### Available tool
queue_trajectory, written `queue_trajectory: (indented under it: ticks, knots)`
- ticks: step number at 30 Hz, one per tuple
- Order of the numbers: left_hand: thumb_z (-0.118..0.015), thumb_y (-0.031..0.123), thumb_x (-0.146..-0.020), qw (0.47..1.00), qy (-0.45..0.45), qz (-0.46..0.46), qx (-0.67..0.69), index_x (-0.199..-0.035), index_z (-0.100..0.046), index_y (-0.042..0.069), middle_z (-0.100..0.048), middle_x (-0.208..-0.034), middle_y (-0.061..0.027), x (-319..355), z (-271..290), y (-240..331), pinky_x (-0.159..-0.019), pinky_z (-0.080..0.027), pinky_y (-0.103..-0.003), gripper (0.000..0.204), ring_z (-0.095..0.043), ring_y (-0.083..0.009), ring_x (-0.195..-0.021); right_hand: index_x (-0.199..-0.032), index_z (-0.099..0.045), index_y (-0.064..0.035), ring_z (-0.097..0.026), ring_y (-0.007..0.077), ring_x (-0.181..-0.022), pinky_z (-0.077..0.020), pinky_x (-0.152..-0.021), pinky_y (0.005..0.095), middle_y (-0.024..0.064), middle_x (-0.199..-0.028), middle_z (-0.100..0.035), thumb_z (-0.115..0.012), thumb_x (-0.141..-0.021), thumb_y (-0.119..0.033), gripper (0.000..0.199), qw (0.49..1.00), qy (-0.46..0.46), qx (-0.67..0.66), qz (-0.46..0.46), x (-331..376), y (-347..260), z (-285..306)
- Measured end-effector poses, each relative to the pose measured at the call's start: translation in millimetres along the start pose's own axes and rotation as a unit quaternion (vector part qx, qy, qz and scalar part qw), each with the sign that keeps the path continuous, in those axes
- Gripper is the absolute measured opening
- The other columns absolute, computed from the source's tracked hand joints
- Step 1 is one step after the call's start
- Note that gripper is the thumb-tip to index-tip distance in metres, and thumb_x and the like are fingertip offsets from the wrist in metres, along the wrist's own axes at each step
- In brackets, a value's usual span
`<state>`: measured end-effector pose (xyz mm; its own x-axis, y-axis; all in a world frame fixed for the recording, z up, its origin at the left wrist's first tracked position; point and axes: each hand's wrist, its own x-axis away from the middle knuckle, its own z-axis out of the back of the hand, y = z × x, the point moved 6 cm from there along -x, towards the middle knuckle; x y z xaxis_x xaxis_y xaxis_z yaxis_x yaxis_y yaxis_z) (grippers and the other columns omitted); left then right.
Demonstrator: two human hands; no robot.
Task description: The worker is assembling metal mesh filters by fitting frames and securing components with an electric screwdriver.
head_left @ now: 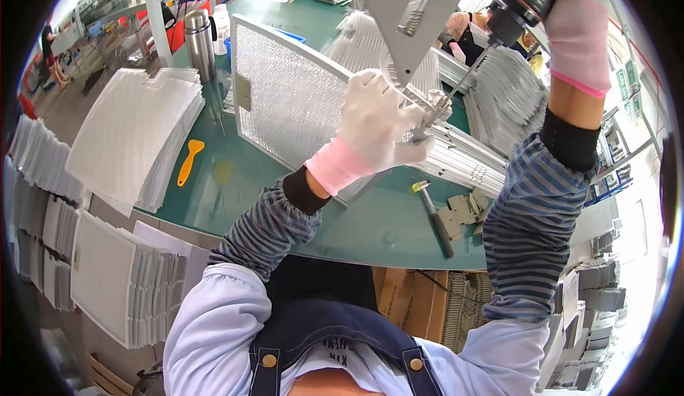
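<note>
My left hand (377, 125), in a white glove with a pink cuff, closes around the upper right corner of a framed metal mesh panel (285, 100). The panel stands tilted on edge on the green table. Small metal fittings (429, 107) show at my fingertips; their exact fit to the frame is hard to make out. Raised at the upper right, my right hand (581, 36) grips a black power drill (526, 4), though its fingers are partly cut off. The long bit (470, 74) slants down to the fittings. A grey slotted metal plate (410, 22) hangs above my left hand.
Mesh sheets (135, 132) are stacked at the left beside a yellow scraper (190, 161) and a steel thermos (199, 43). A small hammer (434, 218) and flat metal plates (463, 211) lie at the right. More mesh (506, 100) lies behind; a co-worker (470, 36) is beyond.
</note>
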<state>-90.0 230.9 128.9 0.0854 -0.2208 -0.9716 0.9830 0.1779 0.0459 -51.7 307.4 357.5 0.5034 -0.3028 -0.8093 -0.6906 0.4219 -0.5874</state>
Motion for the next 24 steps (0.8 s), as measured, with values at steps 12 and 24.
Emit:
queue_trajectory:
  ticks: [12,24]
  knots:
    - [-0.073,0.041,-0.066,0.999,-0.01,0.022,0.039,-0.069,-0.068,0.014,-0.057,-0.069,-0.0066,-0.8,-4.8,-3.3,-0.088,-0.037,-0.043,0.027,-0.054,-0.0249,-0.075,-0.093,-0.058,-0.0082,-0.053,0.009,-0.052,-0.0445,-0.047,0.0219,-0.0014,-0.066,-0.055,-0.065,-0.085,-0.029,0.023,0.999,-0.008,-0.046,-0.02,19.8,21.1,-5.4]
    - [-0.076,0.036,-0.062,0.999,-0.014,0.038,0.025,-0.093,-0.072,0.021,-0.058,-0.083,-0.0029,6.0,-2.2,-0.8,-0.068,-0.047,-0.039,0.035,-0.059,-0.0228,-0.078,-0.095,-0.061,-0.0025,-0.055,0.0082,-0.051,-0.0445,-0.048,0.0192,0.0009,-0.069,-0.06,-0.061,-0.09,-0.022,0.02,0.98,-0.165,-0.1,-0.039,26.6,26.3,-40.5]
